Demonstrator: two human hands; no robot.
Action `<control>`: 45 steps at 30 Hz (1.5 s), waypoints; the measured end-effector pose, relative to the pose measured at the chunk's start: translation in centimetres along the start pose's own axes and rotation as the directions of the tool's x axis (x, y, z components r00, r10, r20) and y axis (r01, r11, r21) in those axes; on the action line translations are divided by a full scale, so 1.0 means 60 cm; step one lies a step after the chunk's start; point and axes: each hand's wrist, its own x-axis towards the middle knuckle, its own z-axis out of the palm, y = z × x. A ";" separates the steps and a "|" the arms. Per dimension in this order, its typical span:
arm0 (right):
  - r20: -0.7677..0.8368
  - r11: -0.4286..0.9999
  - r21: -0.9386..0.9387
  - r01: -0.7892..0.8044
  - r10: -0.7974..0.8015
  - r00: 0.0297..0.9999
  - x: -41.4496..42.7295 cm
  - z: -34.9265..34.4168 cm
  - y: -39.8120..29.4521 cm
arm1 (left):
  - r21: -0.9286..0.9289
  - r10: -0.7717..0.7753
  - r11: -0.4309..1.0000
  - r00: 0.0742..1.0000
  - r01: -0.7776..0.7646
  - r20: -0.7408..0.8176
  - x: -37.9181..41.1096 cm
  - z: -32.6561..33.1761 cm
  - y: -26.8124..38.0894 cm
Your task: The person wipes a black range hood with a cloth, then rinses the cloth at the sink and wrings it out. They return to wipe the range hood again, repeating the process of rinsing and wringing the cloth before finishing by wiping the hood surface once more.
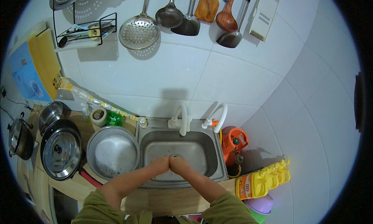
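Note:
My left hand (159,164) and my right hand (178,165) meet over the stainless steel sink (198,159), their thumb sides touching. Both look curled into fists, and nothing shows in either; their palms and fingertips are turned away from view. Just beyond them, part of the round drain (176,155) shows in the sink's bottom. To the left of the sink stands a large metal basin (91,162) with foamy, whitish water. A white faucet (183,122) arches over the sink's back edge.
A lidded frying pan (61,154) with a red handle sits left of the basin. A second white tap (223,116) stands at the sink's back right. Beyond the right edge are an orange gas cylinder (230,159) and yellow detergent jugs (259,183). Utensils, including a skimmer (139,32), hang above.

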 end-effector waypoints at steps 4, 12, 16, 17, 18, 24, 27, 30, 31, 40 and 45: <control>0.122 0.982 0.151 -0.117 0.099 0.988 -0.010 -0.017 -0.009 | 0.053 0.039 0.998 0.999 -0.041 0.035 -0.005 -0.018 0.014; 0.032 0.991 0.083 0.107 -0.110 0.993 0.002 0.038 0.026 | 0.285 0.254 0.926 0.967 -0.246 0.011 0.010 0.001 0.004; 0.104 0.913 0.409 -0.002 -0.044 0.994 0.004 0.051 0.038 | 0.413 0.397 0.850 0.913 -0.326 -0.097 0.005 -0.011 -0.001; 0.287 0.739 0.635 -0.224 0.044 0.957 -0.003 0.038 0.042 | 0.462 0.430 0.829 0.887 -0.315 -0.168 0.011 0.000 -0.011; 0.479 0.484 0.748 -0.454 0.080 0.874 -0.010 0.024 0.051 | 0.507 0.473 0.805 0.849 -0.307 -0.237 0.017 0.006 -0.014; 0.398 0.323 0.757 -0.568 0.462 0.793 -0.043 0.037 0.081 | 0.346 -0.085 0.930 0.987 0.128 -0.136 -0.008 0.023 -0.016; 0.497 -0.107 0.852 -0.513 -0.150 0.855 -0.046 0.027 0.091 | -0.336 -0.038 0.942 0.991 -0.009 -0.132 -0.058 0.019 -0.019; 0.434 0.097 0.898 -0.429 -0.033 0.900 -0.060 -0.025 -0.001 | -0.852 -0.211 0.515 0.977 0.091 -0.023 -0.118 -0.035 0.023; 0.401 0.261 0.884 -0.389 0.010 0.916 -0.056 -0.025 -0.014 | -0.891 -0.203 0.454 0.976 0.021 -0.080 -0.132 -0.037 0.015; 0.006 0.583 0.808 0.090 -0.161 0.987 -0.125 -0.013 -0.226 | -0.969 -0.320 0.125 0.916 -0.214 -0.244 -0.395 0.009 -0.067; 0.240 0.661 0.744 0.098 -0.401 0.884 -0.176 0.088 -0.397 | -0.984 -0.402 0.062 0.898 -0.167 -0.178 -0.604 0.067 -0.118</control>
